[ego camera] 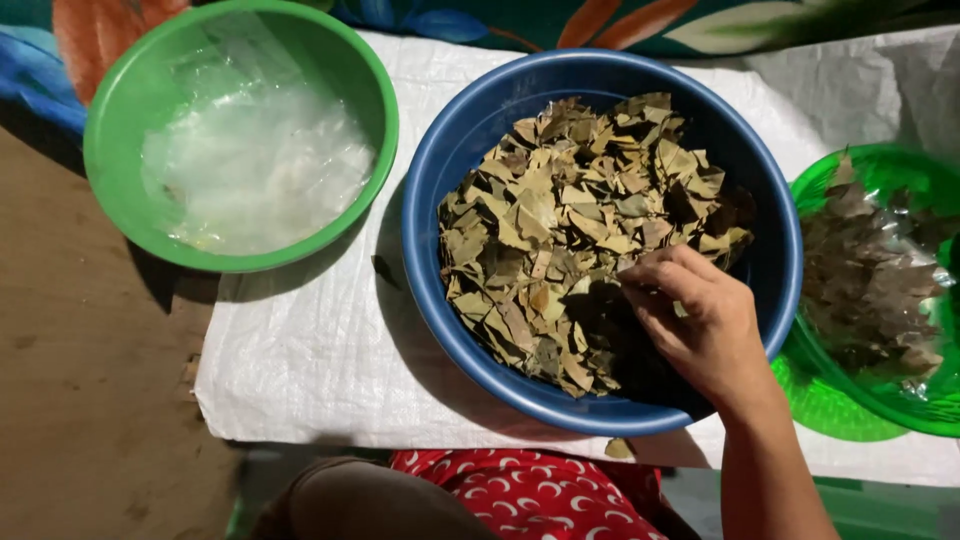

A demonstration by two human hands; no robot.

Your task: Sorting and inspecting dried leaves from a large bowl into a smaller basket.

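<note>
My right hand [700,320] reaches into a blue plastic basin [440,170], fingers curled down onto the heap of dry, broken brown-green leaves [570,210] that fills it. The fingertips touch or pinch leaves near the pile's right side; whether any are held is hidden. My left hand is out of view.
A green bowl [120,110] at the left holds clear plastic bags [255,170]. At the right a green basket [900,170] holds bagged dry leaves [865,270]. All stand on a white woven sheet [310,370]. My knee and red patterned cloth [520,495] are at the bottom; bare ground [80,380] lies left.
</note>
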